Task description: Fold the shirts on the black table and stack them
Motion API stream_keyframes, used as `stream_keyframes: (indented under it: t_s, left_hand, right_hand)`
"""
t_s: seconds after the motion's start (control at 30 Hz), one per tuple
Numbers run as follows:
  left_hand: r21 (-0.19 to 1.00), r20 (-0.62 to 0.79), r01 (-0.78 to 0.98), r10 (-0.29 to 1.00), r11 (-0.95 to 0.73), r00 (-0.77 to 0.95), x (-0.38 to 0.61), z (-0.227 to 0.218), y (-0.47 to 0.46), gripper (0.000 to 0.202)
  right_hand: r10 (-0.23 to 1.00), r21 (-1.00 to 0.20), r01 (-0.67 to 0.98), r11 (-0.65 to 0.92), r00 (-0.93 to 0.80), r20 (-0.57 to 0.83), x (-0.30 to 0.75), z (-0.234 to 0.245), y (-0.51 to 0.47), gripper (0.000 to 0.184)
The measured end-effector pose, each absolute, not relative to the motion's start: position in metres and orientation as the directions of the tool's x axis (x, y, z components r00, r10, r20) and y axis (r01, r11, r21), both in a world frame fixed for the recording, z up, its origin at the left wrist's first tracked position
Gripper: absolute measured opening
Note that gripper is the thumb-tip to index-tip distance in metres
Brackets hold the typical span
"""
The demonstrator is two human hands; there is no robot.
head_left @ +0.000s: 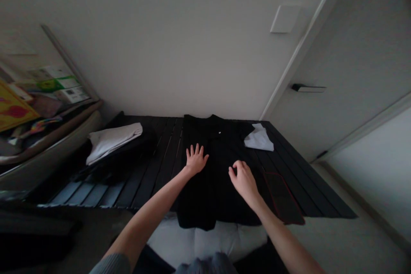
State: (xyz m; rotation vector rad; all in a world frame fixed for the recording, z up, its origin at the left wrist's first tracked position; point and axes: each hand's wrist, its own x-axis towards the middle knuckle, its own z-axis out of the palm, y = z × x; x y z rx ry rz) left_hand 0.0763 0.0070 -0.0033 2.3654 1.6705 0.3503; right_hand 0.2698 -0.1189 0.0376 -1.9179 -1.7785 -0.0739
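Observation:
A black shirt [221,197] lies spread over the dark slatted table, its lower edge hanging past the front. Its left side looks folded inward, and a small white mark shows near the top. My left hand [196,160] rests flat on the left part of the shirt with its fingers spread. Over the shirt's right part is my right hand [244,180], fingers loosely curled and the thumb apart from the index finger; nothing shows in it. Whether it touches the cloth is unclear. A white cloth [259,138] sits beside the shirt's right sleeve, partly covered by it.
The slatted table [163,162] stands against a wall. On its left lies a pile with a folded pale garment [114,139] over dark cloth. A dark red-edged mat [284,199] is at the right front. A door [346,77] is on the right, a filled bin [86,126] far left.

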Motion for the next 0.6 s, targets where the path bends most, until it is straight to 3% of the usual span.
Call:
stream_keyframes:
  t_s: [0.17, 0.43, 0.6]
  left_hand:
    - [0.325, 0.147, 0.878, 0.936, -0.352, 0.321, 0.085, -0.009, -0.019, 0.067]
    - [0.292, 0.174, 0.887, 0.932, -0.358, 0.319, 0.08, -0.007, -0.022, 0.066]
    - [0.241, 0.148, 0.906, 0.936, -0.348, 0.32, 0.049, -0.002, -0.018, 0.065]
  right_hand:
    - [0.908, -0.427, 0.9, -0.09, 0.251, 0.336, 0.322, 0.026, -0.043, 0.03]
    - [0.829, -0.501, 0.715, -0.487, 0.559, -0.008, 0.375, 0.029, 0.044, 0.055]
    - [0.847, -0.53, 0.718, -0.45, 0.531, 0.001, 0.393, 0.02, 0.074, 0.052]
